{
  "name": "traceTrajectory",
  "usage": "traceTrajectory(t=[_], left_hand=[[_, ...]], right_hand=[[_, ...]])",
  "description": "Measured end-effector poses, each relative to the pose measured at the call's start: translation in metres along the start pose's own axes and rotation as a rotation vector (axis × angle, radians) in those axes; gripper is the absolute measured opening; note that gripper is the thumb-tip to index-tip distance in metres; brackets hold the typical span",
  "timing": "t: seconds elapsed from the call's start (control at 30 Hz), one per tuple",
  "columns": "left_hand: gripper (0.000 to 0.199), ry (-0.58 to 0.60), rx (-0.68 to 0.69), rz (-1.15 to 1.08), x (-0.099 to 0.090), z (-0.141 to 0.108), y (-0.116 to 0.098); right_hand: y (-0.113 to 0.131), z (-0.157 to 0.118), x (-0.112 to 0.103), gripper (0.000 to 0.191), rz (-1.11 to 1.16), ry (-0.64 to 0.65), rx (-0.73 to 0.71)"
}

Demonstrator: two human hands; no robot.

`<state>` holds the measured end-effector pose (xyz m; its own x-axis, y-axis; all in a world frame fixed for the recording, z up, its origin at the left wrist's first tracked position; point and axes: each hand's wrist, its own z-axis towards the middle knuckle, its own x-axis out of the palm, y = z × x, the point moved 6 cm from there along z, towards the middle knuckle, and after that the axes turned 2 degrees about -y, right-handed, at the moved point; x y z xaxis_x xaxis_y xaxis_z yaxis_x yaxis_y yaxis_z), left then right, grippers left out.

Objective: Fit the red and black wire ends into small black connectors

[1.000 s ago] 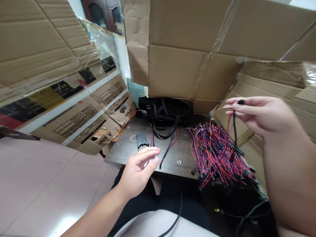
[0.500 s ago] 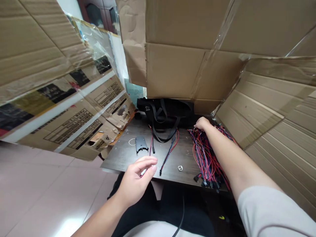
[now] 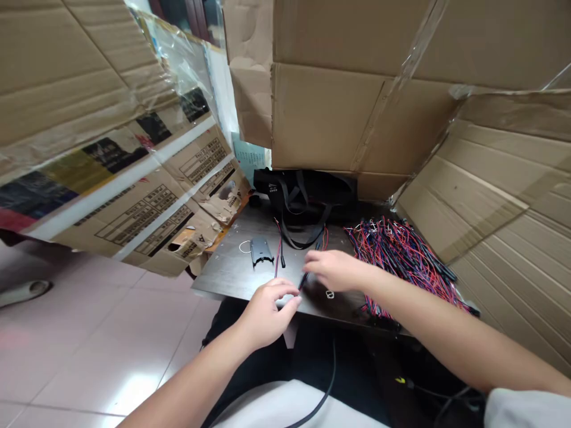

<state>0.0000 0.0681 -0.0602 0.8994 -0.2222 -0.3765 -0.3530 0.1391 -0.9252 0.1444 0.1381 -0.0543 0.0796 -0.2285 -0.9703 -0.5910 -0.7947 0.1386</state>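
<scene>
My left hand (image 3: 270, 312) rests curled at the near edge of the dark wooden table (image 3: 227, 276), with a small pale bit showing at its fingertips. What it grips is hidden. My right hand (image 3: 332, 270) reaches in from the right, its fingers on a thin lead with a black connector (image 3: 304, 280) between the hands. A grey-black plastic housing (image 3: 261, 249) with a thin loop of wire lies beyond them. Behind it stands a short red-and-black lead (image 3: 279, 258). A large heap of red and black wire leads (image 3: 401, 255) covers the table's right side.
A black strapped bag (image 3: 303, 196) sits at the table's back, and a small metal buckle (image 3: 329, 294) lies near my right wrist. Cardboard sheets (image 3: 357, 119) rise around the table. A black cable (image 3: 328, 392) crosses my lap, above a tiled floor (image 3: 111, 333).
My right hand has come back from the wire heap to the table's middle, onto the thin lead. My left hand stays near the table edge.
</scene>
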Motion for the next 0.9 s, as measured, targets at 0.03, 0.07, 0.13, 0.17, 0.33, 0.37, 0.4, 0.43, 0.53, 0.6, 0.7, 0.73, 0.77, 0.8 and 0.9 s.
traceTrajectory(t=[0.03, 0.07, 0.13, 0.17, 0.33, 0.37, 0.4, 0.43, 0.53, 0.6, 0.7, 0.73, 0.77, 0.8, 0.9], left_hand=[[0.018, -0.001, 0.014, 0.033, 0.000, -0.002, 0.000], [0.019, -0.004, 0.028, 0.073, -0.001, -0.004, 0.001], [0.021, -0.004, 0.060, 0.168, -0.003, -0.007, 0.005], [0.023, 0.003, 0.080, 0.219, -0.004, -0.009, 0.007], [0.030, 0.135, 0.174, 0.465, 0.002, -0.013, 0.022], [0.032, 0.161, 0.169, 0.494, 0.004, -0.013, 0.025], [0.033, 0.179, 0.159, 0.514, 0.006, -0.013, 0.029], [0.033, 0.189, 0.149, 0.528, 0.007, -0.012, 0.031], [0.031, 0.189, 0.139, 0.537, 0.009, -0.010, 0.035], [0.030, 0.167, 0.132, 0.506, 0.010, -0.008, 0.037], [0.027, 0.020, 0.071, 0.377, 0.003, -0.001, 0.035], [0.025, -0.057, 0.038, 0.301, 0.000, 0.002, 0.033], [0.025, -0.126, -0.005, 0.200, -0.003, 0.004, 0.030], [0.026, -0.179, -0.059, 0.071, -0.005, 0.006, 0.027], [0.039, -0.110, -0.311, -0.468, 0.009, 0.013, 0.015]], right_hand=[[0.016, 0.000, 0.006, 0.036, -0.054, 0.025, -0.070], [0.026, 0.000, 0.011, 0.034, -0.104, 0.039, -0.116], [0.038, 0.000, 0.020, 0.030, -0.190, 0.075, -0.181], [0.041, 0.001, 0.024, 0.027, -0.224, 0.090, -0.202], [0.040, 0.002, 0.035, 0.018, -0.323, 0.106, -0.261], [0.041, 0.001, 0.036, 0.017, -0.332, 0.105, -0.272], [0.041, -0.001, 0.036, 0.017, -0.339, 0.104, -0.284], [0.042, -0.004, 0.037, 0.016, -0.346, 0.102, -0.297], [0.044, -0.017, 0.035, 0.018, -0.364, 0.055, -0.321], [0.043, -0.027, 0.030, 0.021, -0.358, -0.040, -0.273], [0.043, -0.051, 0.008, 0.028, -0.306, -0.417, -0.114], [0.046, -0.062, -0.001, 0.030, -0.284, -0.591, -0.067], [0.051, -0.073, -0.010, 0.032, -0.264, -0.760, -0.035], [0.058, -0.084, -0.016, 0.037, -0.246, -0.901, -0.014], [0.087, -0.099, -0.027, 0.053, -0.143, -1.100, -0.039]])
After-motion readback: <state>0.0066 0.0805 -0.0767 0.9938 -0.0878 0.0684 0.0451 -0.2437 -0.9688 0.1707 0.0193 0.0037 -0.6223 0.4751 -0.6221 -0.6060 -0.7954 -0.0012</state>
